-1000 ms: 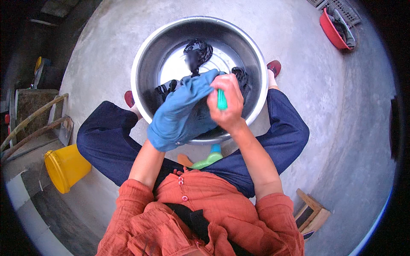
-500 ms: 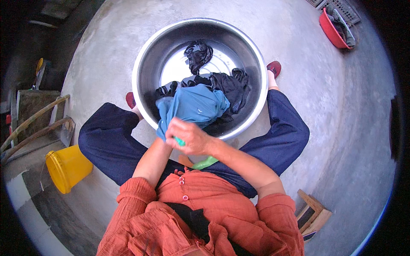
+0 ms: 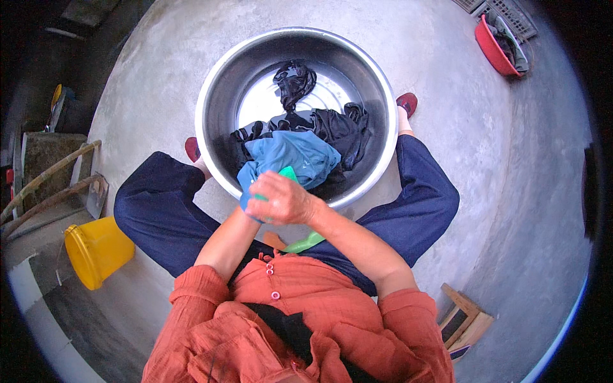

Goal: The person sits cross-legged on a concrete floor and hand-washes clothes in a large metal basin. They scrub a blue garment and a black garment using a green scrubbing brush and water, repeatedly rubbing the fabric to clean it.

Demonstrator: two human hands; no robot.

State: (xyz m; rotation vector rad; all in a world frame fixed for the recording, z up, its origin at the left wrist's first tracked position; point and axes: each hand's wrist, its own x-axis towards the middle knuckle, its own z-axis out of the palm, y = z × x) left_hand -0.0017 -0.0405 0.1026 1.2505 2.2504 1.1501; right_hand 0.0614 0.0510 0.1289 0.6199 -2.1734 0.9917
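My right hand (image 3: 282, 199) is closed around a green tool (image 3: 288, 173), most of it hidden by the fingers; its kind does not show. It presses over a bunched end of a wet blue garment (image 3: 294, 156) at the near rim of a large metal basin (image 3: 211, 83). My left wrist (image 3: 237, 223) runs under the right hand, with blue cloth around it, so the left fingers are out of sight. The rest of the blue garment lies in the basin on dark wet clothes (image 3: 341, 134). Another black piece (image 3: 295, 83) lies farther back in shallow water.
My legs in dark blue trousers (image 3: 408, 198) spread either side of the basin. A yellow bucket (image 3: 99, 252) lies tilted at left near wooden poles (image 3: 48, 172). A small wooden stool (image 3: 465, 322) is at right. A red basin (image 3: 493, 48) with cloth stands far right by grey crates (image 3: 511, 16).
My right hand has shifted slightly, and the green tool now shows beyond its far side as well. The blue garment's left part has bunched differently around my left wrist.
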